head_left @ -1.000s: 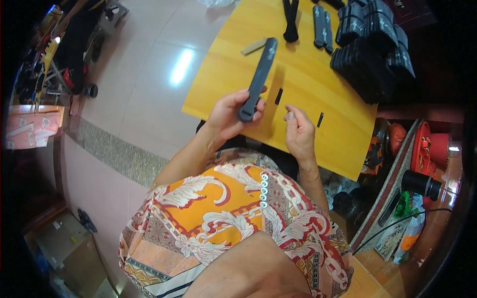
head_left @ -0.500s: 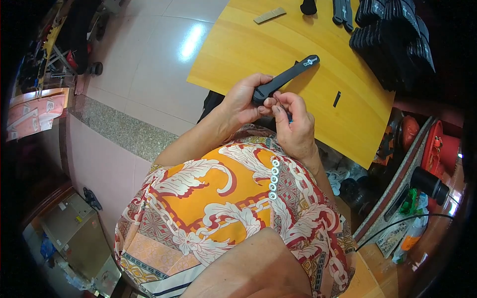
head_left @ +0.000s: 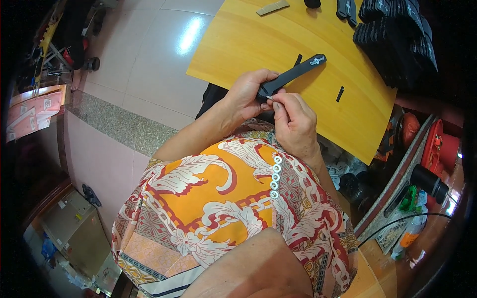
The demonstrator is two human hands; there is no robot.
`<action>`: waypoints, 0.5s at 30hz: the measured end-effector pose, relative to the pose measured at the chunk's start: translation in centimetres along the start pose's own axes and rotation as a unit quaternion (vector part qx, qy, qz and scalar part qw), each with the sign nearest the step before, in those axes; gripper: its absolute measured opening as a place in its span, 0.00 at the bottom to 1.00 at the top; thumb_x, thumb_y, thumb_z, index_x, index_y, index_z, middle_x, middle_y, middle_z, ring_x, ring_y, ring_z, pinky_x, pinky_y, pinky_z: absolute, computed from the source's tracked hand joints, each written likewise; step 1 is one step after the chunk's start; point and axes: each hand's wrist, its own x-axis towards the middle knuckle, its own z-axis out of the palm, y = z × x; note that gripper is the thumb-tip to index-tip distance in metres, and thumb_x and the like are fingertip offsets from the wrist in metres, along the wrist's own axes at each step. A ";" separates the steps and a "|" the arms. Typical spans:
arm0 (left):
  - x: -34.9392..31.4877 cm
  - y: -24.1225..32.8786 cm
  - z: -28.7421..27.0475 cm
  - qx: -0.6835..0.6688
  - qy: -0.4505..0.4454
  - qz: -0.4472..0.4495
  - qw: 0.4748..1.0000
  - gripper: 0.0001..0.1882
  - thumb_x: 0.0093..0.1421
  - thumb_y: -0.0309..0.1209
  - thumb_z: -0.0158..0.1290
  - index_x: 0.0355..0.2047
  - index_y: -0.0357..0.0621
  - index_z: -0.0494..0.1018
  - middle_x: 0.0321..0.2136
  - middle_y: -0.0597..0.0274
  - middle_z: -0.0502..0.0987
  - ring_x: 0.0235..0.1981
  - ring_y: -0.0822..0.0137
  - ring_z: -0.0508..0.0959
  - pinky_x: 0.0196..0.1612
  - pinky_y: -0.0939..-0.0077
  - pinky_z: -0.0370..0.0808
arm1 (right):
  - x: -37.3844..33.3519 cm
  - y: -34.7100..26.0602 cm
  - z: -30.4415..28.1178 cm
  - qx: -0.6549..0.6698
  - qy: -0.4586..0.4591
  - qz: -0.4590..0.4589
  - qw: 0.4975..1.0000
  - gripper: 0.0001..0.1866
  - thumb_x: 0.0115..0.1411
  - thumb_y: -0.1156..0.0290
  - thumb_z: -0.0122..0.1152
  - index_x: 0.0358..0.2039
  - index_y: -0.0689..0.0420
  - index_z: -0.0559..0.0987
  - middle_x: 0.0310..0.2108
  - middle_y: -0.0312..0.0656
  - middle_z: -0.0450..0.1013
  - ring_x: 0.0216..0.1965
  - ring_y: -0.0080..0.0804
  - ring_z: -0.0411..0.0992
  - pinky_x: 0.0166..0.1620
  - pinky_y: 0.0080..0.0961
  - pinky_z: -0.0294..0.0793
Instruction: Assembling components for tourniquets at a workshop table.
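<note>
My left hand [head_left: 244, 95] is closed round the near end of a long black strap-like piece [head_left: 296, 73]. The piece slants up and away to the right, its rounded far end bearing a white mark. Against the near end, my right hand [head_left: 298, 118] pinches a small thin object with a light-coloured tip [head_left: 269, 97]. Most of that object is hidden in the fingers, so its kind is unclear. The tip appears to touch the black piece, close to my left fingertips.
Beneath the hands is a yellow table [head_left: 238, 47]. Short black strips [head_left: 340, 94] and a brown flat piece [head_left: 273, 7] lie on it. Stacks of black pieces [head_left: 380, 54] stand at the far right. A black cylinder [head_left: 428, 185] and a bottle [head_left: 410, 236] are at the right.
The black piece and both hands have shifted slightly right in the picture. My right fingers have turned, and the light tip now shows against the black piece's near end.
</note>
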 end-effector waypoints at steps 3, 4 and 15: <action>0.1 -0.1 0.0 0.006 0.000 0.003 1.000 0.10 0.56 0.33 0.44 0.30 0.38 0.70 0.19 0.60 0.72 0.13 0.72 0.68 0.13 0.84 0.61 | -0.1 0.0 0.1 -0.003 0.000 0.009 1.000 0.08 0.49 0.82 0.53 0.32 0.62 0.71 0.25 0.49 0.68 0.26 0.48 0.69 0.28 0.37 0.67; 0.1 -0.2 0.0 0.012 0.000 0.008 1.000 0.10 0.56 0.33 0.45 0.29 0.38 0.70 0.19 0.60 0.72 0.14 0.72 0.68 0.13 0.83 0.61 | -0.1 -0.1 0.1 -0.005 -0.001 0.009 1.000 0.08 0.49 0.82 0.53 0.32 0.62 0.71 0.25 0.49 0.68 0.26 0.48 0.69 0.28 0.37 0.67; -0.3 -0.3 1.5 0.060 0.041 0.017 0.997 0.10 0.55 0.33 0.45 0.28 0.38 0.69 0.19 0.58 0.73 0.19 0.68 0.72 0.21 0.77 0.67 | -0.9 -0.8 -0.9 -0.025 0.016 0.008 1.000 0.09 0.47 0.83 0.53 0.32 0.62 0.71 0.24 0.49 0.68 0.26 0.49 0.69 0.27 0.38 0.67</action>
